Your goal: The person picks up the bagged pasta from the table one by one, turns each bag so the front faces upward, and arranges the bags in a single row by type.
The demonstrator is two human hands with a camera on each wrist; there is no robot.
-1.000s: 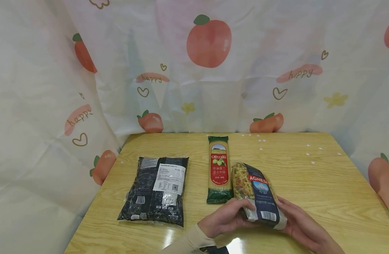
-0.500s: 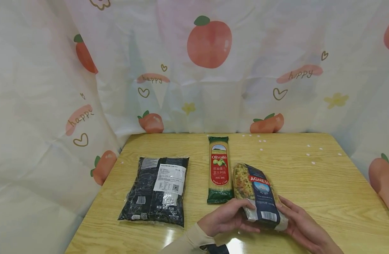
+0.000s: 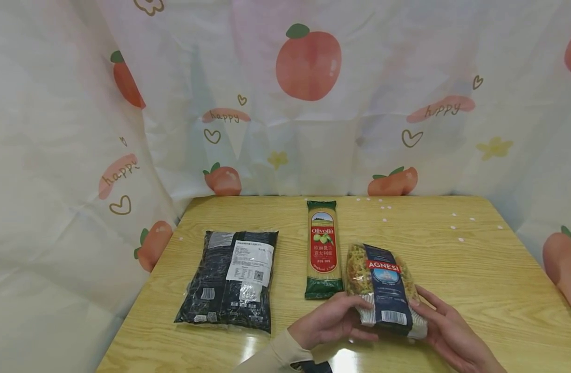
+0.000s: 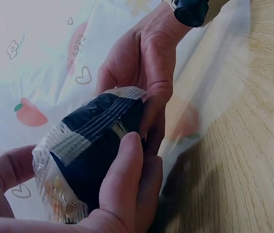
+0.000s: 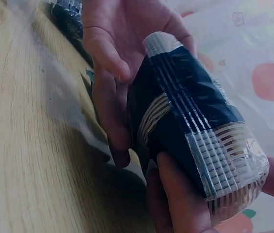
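A bag of pasta [image 3: 385, 287] with a dark blue AGNESI label is gripped by both hands near the front of the table, its lower end raised off the wood. My left hand [image 3: 329, 321] holds its lower left corner, thumb over the front. On the lower right side, my right hand [image 3: 448, 329] grips the bag with the thumb along its edge. Both wrist views show the striped, folded end of the bag [image 4: 93, 141] between the hands. Just left of it lies a spaghetti pack [image 3: 321, 248] with green ends and a red label.
A large black plastic package [image 3: 227, 282] with a white sticker lies on the left of the wooden table [image 3: 476, 259]. Several small white dots mark the table's back right area. A fruit-printed curtain [image 3: 308, 145] hangs behind and at the sides.
The pasta bag has shifted slightly right and turned so that its label faces more squarely toward me. Both hands keep their grip. The spaghetti pack and black package stay put.
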